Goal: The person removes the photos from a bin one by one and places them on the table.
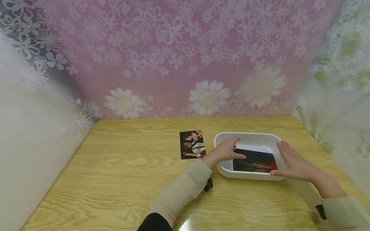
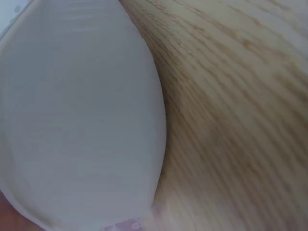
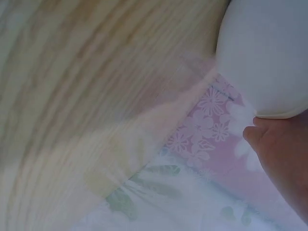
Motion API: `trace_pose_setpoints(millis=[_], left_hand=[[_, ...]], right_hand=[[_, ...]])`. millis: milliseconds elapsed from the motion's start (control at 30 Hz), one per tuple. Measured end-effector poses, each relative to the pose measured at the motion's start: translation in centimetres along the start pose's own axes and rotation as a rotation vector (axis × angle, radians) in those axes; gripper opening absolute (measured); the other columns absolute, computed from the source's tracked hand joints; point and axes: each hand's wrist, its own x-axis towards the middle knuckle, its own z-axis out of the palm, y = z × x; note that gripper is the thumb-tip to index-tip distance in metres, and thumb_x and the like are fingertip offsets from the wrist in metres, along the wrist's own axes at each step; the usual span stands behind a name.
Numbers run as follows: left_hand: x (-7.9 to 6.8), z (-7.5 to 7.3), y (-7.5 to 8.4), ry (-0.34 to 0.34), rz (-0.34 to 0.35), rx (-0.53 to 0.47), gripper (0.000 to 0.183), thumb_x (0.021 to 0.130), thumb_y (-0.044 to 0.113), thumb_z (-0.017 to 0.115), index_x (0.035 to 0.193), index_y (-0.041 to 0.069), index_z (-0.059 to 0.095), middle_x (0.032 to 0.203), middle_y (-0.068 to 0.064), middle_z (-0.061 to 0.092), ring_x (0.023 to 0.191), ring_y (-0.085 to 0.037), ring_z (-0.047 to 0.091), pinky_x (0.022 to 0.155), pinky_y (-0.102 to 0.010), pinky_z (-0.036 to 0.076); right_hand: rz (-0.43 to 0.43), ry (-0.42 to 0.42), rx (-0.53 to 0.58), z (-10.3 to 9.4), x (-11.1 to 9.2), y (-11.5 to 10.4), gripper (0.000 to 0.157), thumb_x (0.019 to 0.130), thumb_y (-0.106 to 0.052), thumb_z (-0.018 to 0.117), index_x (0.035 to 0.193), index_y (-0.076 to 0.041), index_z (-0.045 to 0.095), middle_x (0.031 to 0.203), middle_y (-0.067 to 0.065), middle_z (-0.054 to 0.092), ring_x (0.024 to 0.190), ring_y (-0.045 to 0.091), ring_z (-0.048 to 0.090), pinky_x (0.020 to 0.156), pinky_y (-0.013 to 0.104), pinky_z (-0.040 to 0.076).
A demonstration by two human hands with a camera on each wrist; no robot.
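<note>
Tub [image 1: 250, 175], white, toward the table's [image 1: 121, 179] right edge. Dark picture [image 1: 254, 160] lying inside on its floor, against the near wall. Left hand [image 1: 224, 151] reaches over the tub's left end, fingers loosely extended, thumb apart above the picture; contact with either unclear. Right hand [image 1: 295, 163] at the right end, fingers fairly straight along the rim, thumb spread to the near corner. Hands well apart. Photo [image 1: 192, 145] of two people lies left of the tub, nearer the table's far edge. Left wrist view adds the tub's smooth outer wall; right wrist view, fingertips meeting its rim.
</note>
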Motion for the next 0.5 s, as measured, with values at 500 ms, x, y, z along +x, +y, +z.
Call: trace_pose_setpoints(millis=[500], left_hand=[[0.9,1.5,0.5,-0.107,-0.176,0.100,0.078,0.073,0.036,0.072,0.137,0.020,0.031,0.130,0.004,0.043,0.111,-0.010,0.046,0.082,-0.024,0.041]], right_hand=[[-0.014,0.036,0.006,0.5,-0.2,0.2,0.105,0.076,-0.038,0.067,0.137,0.009,-0.004,0.139,0.033,-0.007,0.128,0.032,-0.018,0.100,0.043,-0.013]])
